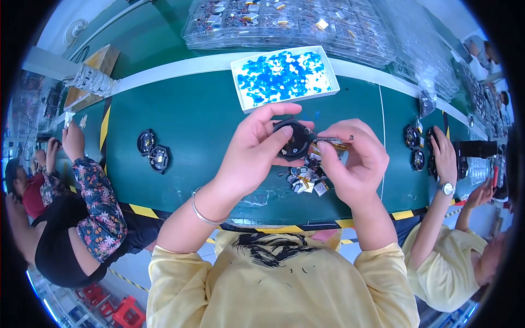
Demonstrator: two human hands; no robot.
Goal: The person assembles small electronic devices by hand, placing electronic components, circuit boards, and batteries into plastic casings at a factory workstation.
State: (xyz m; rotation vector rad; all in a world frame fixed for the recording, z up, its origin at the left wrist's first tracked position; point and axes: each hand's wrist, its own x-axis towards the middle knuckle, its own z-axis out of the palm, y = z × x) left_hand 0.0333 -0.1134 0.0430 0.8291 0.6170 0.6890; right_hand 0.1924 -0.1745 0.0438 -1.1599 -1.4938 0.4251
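My left hand (254, 145) is closed round a black round plastic housing (296, 143), its thumb lying across the inner face. Close against the housing's right side, my right hand (358, 158) pinches a small thin electronic part (333, 140) between thumb and fingers; its exact kind is too small to make out. Below both hands, a loose pile of small electronic parts (306, 180) with wires and yellow and silver pieces lies on the green mat. My right fingers hide some of that pile.
A white tray (240, 98) of blue and white bits stands beyond my hands. Two black round housings (159, 158) lie at left. Clear compartment trays (290, 24) of parts sit behind a white rail (164, 78). Co-workers sit on both sides; more black housings (418, 159) lie at right.
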